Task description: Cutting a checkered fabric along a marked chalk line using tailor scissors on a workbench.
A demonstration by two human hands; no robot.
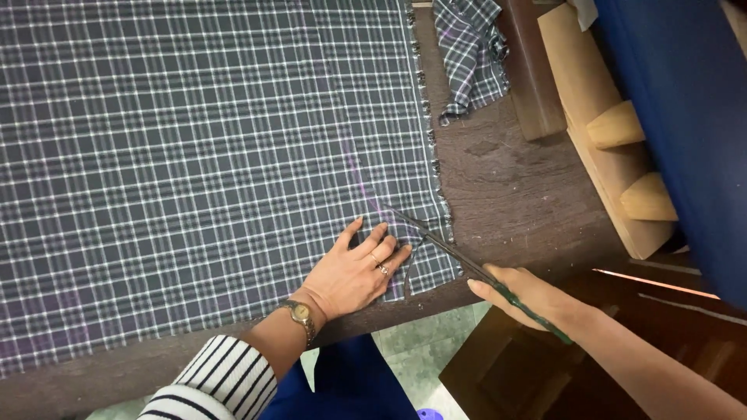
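Plaid cloth (194, 155) lies on the dark surface (506, 187); left hand (354, 272) presses it flat, fingers spread, as right hand (525, 295), closed round scissors (451, 253), cuts from the near edge; next, advancing blades along the line

We see a dark brown wooden table (506, 187) almost covered by a flat grey plaid cloth (194, 155), its frayed edge near the right side. A crumpled piece of plaid fabric (467, 47) lies at the far end, perhaps touching a wooden block (537, 78).

Two plaid cloths (194, 155), one scissors (459, 260)
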